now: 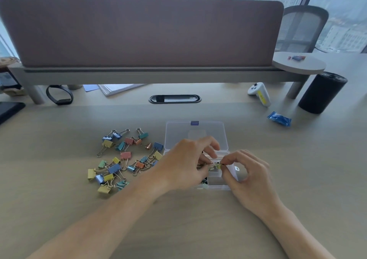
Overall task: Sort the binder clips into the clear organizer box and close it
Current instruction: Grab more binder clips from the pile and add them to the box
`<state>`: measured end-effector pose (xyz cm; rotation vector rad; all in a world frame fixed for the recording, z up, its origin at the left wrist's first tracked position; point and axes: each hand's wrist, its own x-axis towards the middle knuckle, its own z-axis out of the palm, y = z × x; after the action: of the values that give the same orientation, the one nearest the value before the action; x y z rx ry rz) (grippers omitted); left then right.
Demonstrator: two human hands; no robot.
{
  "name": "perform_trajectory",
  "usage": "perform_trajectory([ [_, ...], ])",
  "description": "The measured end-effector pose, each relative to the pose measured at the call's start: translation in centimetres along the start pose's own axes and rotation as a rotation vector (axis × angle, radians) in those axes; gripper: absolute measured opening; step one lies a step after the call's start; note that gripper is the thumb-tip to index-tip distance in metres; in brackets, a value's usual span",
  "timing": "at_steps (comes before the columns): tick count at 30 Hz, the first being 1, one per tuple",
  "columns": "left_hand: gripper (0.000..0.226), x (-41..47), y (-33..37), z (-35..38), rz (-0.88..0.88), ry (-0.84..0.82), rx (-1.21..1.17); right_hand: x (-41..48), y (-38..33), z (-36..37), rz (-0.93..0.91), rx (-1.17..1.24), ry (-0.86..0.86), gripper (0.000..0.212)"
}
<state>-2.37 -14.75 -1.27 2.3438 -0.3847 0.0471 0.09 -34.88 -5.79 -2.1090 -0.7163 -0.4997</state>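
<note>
Both forearms bare, entering from the lower edge and converging toward centre. Left hand (184,163) back uppermost, fingers curled downward, pinching the wire end of a small yellow binder clip (218,166). Right hand (246,172) turned palm inward, thumb and index finger pinching the clip's yellow body; remaining fingers loosely curled.

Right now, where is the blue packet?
In the head view, the blue packet lies on the desk at the far right, just in front of the white controller and beside the black cylinder.
</note>
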Motion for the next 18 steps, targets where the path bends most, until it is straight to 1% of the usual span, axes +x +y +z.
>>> perform_trajectory([
  [8, 0.048, 0.0, -0.24, -0.15, -0.009, -0.015, -0.029, 0.04, -0.48, -0.21, 0.003, 0.004, 0.015, 0.027],
  [14, 0.044, -0.11, -0.36, -0.35, 0.0, 0.02, -0.086, 0.23, -0.45, -0.05, -0.028, -0.035, -0.076, 0.028],
  [18, 0.04, -0.16, -0.59, -0.45, 0.003, 0.053, -0.05, 0.64, -0.61, 0.09, 0.015, -0.056, -0.086, 0.03],
])
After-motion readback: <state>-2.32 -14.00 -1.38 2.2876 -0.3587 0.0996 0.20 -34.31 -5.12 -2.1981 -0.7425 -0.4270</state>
